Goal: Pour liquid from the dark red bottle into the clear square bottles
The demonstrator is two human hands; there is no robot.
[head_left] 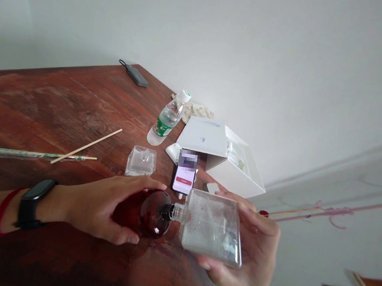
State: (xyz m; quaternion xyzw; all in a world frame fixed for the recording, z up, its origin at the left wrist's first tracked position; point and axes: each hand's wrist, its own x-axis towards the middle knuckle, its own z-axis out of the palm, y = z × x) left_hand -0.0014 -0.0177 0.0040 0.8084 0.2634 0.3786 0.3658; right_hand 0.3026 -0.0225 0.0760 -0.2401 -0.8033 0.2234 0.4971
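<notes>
My left hand (97, 203) is wrapped around a dark red-brown round bottle (154, 218) with a narrow black mouth. My right hand (256, 247) grips a clear, flat, square bottle (213, 226) by its far end and lower side, tilted onto its side. Its short clear neck (177, 212) meets the black mouth of the dark bottle; whether one sits inside the other I cannot tell. Small droplets cling inside the clear bottle. A second clear square container (141, 160) rests on the table just beyond my left hand.
On the wooden table (39, 107) are a lit phone (183, 180), an open white box (204, 133), a water bottle (166, 120) with a green label, crossed wooden chopsticks (91, 145) and a grey device (137, 76) with a loop. A pale wall stands behind.
</notes>
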